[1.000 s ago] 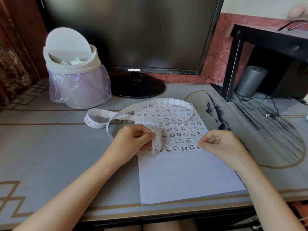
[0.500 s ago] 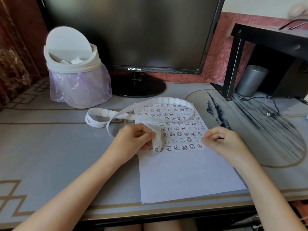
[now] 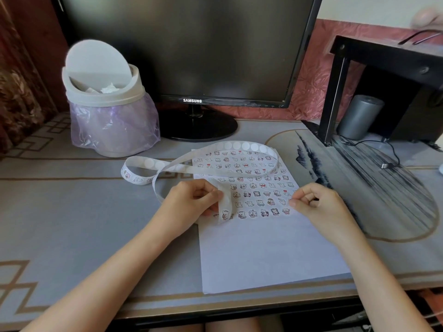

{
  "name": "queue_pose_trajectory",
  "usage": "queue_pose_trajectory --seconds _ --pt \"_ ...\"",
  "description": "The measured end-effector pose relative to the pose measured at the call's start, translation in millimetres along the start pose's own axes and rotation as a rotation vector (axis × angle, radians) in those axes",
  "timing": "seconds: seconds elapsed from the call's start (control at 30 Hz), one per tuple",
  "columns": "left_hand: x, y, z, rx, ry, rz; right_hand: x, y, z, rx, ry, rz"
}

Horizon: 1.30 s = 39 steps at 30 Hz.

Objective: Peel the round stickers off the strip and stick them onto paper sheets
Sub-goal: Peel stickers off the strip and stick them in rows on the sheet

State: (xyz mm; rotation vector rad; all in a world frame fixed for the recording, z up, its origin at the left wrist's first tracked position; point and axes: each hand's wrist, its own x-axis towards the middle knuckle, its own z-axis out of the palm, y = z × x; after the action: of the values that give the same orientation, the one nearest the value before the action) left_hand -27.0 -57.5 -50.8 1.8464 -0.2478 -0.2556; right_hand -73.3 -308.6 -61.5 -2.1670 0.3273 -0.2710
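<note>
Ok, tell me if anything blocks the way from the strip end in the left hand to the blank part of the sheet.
Nothing visible does. The strip end hangs from the left hand just above the bare paper, below the last sticker row.

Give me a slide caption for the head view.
Left hand pinches sticker strip while right hand fingertips press at paper sheet.

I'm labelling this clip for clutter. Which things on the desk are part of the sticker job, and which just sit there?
Part of the job:
- sticker strip, pinched in the left hand
- paper sheet, its upper part covered in stickers
- right hand, fingertips at the sheet's right edge

Just lying about:
- monitor
- bin
- grey cylinder
- cable
</note>
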Motion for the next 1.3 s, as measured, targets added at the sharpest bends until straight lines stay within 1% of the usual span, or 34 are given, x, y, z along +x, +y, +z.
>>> queue_pose_trajectory --seconds 0.1,0.23,0.4,0.53,0.7,0.8,0.87,0.93,1.13,1.2,1.3 --pt "1 0 1 -0.004 -0.004 0.005 -4 -1 -3 0.051 -0.046 0.018" --pt "0 0 1 -0.007 -0.003 0.009 -5 -2 -5 0.042 -0.106 0.013" --pt "0 0 1 -0.001 0.005 0.01 -5 -1 -6 0.064 -0.124 0.02" --pt "0 0 1 0.008 0.006 0.014 -6 -4 -5 0.006 -0.14 0.012" --pt "0 0 0 0.012 0.003 0.013 -3 -4 -9 -0.007 -0.183 0.009" --pt "-2 0 0 0.012 0.009 0.017 -2 -7 -10 0.039 -0.14 0.021" --pt "-3 1 1 0.023 0.029 0.039 -2 -12 -8 0.04 -0.058 -0.01" --pt "-4 3 1 0.026 0.06 0.072 -4 -22 -3 0.056 -0.029 -0.051" --pt "-3 7 -2 -0.114 0.112 0.16 -21 -58 30 0.266 -0.22 -0.162" --pt "-4 8 -3 -0.146 0.103 0.186 -27 -66 42 0.347 -0.211 -0.201" --pt "-4 9 -3 -0.173 0.09 0.219 -30 -75 57 0.356 -0.172 -0.279"
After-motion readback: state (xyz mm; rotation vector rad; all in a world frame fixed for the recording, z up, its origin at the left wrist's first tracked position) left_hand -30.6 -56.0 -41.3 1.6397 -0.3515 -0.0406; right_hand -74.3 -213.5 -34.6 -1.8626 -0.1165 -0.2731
